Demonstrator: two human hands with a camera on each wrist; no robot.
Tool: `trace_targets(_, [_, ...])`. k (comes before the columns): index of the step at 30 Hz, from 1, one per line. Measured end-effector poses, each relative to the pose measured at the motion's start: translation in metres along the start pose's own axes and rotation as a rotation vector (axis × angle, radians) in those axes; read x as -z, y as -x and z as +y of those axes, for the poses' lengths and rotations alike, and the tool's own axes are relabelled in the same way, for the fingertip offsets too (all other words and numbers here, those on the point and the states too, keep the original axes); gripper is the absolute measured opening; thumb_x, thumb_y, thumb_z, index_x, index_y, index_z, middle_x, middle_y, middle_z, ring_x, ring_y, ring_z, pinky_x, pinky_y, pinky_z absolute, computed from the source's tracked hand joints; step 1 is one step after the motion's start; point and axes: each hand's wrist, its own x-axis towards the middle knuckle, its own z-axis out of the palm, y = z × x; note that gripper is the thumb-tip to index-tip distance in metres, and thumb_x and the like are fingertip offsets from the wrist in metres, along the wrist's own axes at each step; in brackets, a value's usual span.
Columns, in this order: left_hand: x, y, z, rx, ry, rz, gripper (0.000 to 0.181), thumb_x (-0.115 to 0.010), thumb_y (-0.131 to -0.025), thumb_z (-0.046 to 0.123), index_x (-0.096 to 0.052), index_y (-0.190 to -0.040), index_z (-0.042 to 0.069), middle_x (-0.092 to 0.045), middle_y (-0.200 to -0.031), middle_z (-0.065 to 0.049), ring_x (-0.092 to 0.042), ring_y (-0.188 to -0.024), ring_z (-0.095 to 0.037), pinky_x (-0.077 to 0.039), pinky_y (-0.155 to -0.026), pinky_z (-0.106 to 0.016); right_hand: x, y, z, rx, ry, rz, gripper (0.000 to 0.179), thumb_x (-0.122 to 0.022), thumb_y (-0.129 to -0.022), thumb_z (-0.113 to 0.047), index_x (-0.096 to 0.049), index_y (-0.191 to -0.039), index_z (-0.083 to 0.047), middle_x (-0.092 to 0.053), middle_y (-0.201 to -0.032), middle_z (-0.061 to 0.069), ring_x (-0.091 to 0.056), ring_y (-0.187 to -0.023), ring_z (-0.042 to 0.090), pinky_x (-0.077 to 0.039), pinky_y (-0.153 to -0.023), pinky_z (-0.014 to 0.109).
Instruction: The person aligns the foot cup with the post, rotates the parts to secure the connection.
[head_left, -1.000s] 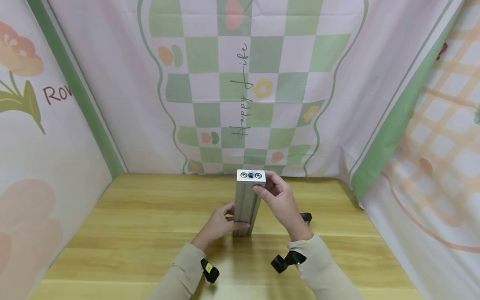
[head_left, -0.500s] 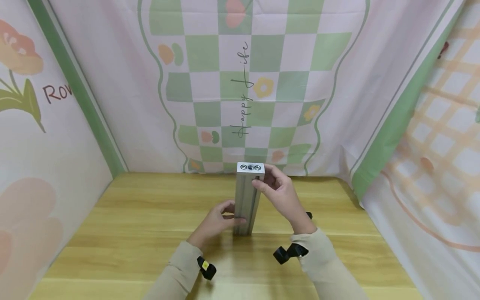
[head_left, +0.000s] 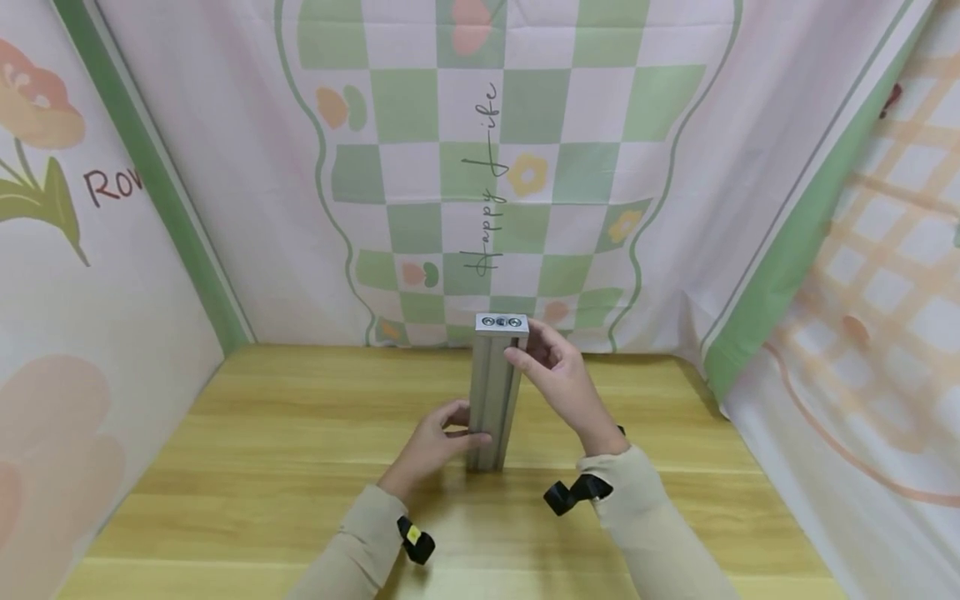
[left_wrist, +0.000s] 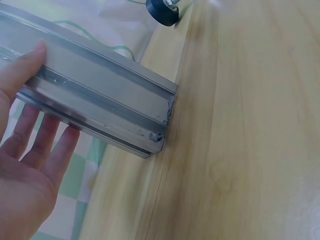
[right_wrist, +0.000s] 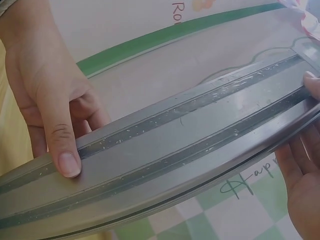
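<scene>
A silver slotted aluminium profile stands nearly upright in the head view. Its pale top face shows three round holes. My left hand grips it low down, thumb across the front. Near the top, my right hand pinches its right side. In the left wrist view the lower end of the profile meets the table, with rough marks along the edge. The right wrist view shows its long slotted face between the left hand and the right hand.
A black round foot with a metal stem is on the wood-grain table; the right arm mostly hides it in the head view. Printed cloth hangs behind the table and at both sides. Both wrists carry black camera mounts.
The profile's top end has tipped away from me, so it stands more upright. My right hand has moved with it; the left hand keeps its grip low down.
</scene>
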Motion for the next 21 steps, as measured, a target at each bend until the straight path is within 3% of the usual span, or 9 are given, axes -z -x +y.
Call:
trace_targets(7, [0.001,0.001,0.000,0.013,-0.013,0.008,0.042,-0.080,-0.087,0.034,-0.064,-0.126,0.027,-0.066,-0.118,0.001,-0.061,-0.114,-0.025,-0.055,-0.092,-0.038,0.000,-0.003,0.003,0.004,-0.034,-0.013,0.051,-0.068,-0.098,-0.024,-0.051,-0.145,-0.012,-0.061,-0.116,0.013,-0.059,-0.098,0.026,-0.053,-0.079,0.027])
trace_targets(13, [0.008,-0.002,0.015,0.071,-0.023,-0.002,0.055,-0.079,-0.086,0.044,-0.057,-0.136,0.031,-0.059,-0.128,0.002,-0.058,-0.118,-0.023,-0.054,-0.093,-0.041,0.000,-0.003,0.003,-0.011,-0.032,-0.016,0.052,-0.068,-0.098,-0.025,-0.051,-0.145,-0.012,-0.061,-0.115,0.014,-0.057,-0.095,0.025,-0.052,-0.075,0.026])
trace_targets(21, [0.023,-0.020,0.052,-0.116,0.059,-0.001,0.049,-0.076,-0.092,0.027,-0.056,-0.136,0.019,-0.062,-0.126,-0.007,-0.060,-0.116,-0.025,-0.054,-0.095,-0.040,0.001,-0.003,0.002,-0.003,-0.022,-0.015,0.050,-0.067,-0.099,-0.023,-0.051,-0.145,-0.012,-0.060,-0.114,0.013,-0.056,-0.094,0.024,-0.051,-0.075,0.026])
